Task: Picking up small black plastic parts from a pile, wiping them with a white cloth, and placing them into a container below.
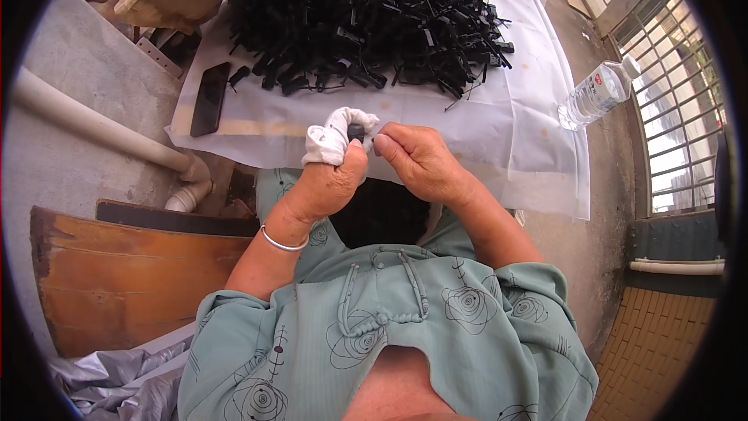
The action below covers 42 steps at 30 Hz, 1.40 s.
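A small black plastic part [356, 132] is pinched between the thumb and fingers of my left hand [336, 160]. White cloth [327, 143], like a glove, wraps the fingers of that hand, while its thumb is bare. Close beside it on the right, my right hand [417, 157] is closed in a pinch, its thumb and forefinger near the black part. Whatever sits between those fingertips is too small to make out. Both hands are over the near edge of the covered table. Beyond them lies a large heap of similar black plastic parts [366, 19], many with thin stalks.
White sheeting [538, 148] covers the table. At its left lie a dark phone [209, 99] and one loose black part [239, 76]. A clear plastic bottle [596, 95] stands at the right edge. Left of me are a pipe [101, 125] and a wooden board [132, 273].
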Each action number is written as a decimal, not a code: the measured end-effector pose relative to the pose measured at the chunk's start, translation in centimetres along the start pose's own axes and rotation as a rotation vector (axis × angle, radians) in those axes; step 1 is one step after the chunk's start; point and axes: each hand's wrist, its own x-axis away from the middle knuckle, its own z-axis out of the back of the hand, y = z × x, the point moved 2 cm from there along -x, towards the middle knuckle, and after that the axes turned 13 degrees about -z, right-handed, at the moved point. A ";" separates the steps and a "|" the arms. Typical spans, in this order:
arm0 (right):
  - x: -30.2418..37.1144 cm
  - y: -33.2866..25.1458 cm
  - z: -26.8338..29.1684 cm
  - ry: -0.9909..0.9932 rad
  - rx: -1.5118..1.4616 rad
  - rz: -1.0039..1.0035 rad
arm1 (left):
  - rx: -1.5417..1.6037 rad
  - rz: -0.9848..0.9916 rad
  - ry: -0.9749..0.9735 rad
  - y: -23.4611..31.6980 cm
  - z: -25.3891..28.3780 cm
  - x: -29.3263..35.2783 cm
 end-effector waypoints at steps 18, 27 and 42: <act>0.6 2.7 0.6 0.142 -0.046 -0.003 | -0.330 -0.159 -0.097 -0.7 -3.7 -1.8; -1.7 3.7 8.6 0.488 0.158 -0.095 | 0.855 0.321 -0.048 0.2 -3.1 -1.9; -3.5 7.0 5.7 0.526 0.638 0.023 | 0.554 0.265 -0.115 -0.5 -2.3 -1.0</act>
